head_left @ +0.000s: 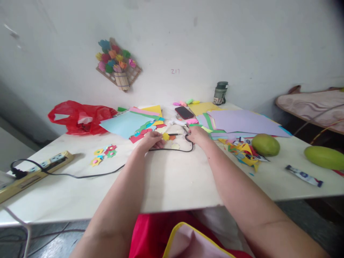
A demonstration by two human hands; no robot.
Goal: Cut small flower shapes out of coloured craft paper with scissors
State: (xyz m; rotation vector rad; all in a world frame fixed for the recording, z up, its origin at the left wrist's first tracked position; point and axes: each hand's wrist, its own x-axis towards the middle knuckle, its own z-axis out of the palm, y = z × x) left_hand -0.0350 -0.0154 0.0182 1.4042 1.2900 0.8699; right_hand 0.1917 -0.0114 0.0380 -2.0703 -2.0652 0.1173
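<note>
My left hand [153, 140] is closed, with a small yellow paper piece [165, 136], flower-like in shape, at its fingertips. Across from it, my right hand [198, 136] has its fingers curled beside a loop of black cord [192, 146]; what they grip is too small to make out. A white glue gun [177, 122] lies just beyond both hands. Left of my left wrist sit several finished paper flowers [104, 154] in yellow, red, green and blue. Cut paper shapes in red and green [142, 132] lie close behind my left hand.
Coloured paper sheets lie left [123, 123] and right [242, 120]. A phone [184, 113], green bottle [220, 93] and red plastic bag [80, 118] stand toward the wall. Paper scraps [245, 152], two green fruits [265, 144] and a tube [303, 175] are right; a power strip [37, 173] is left.
</note>
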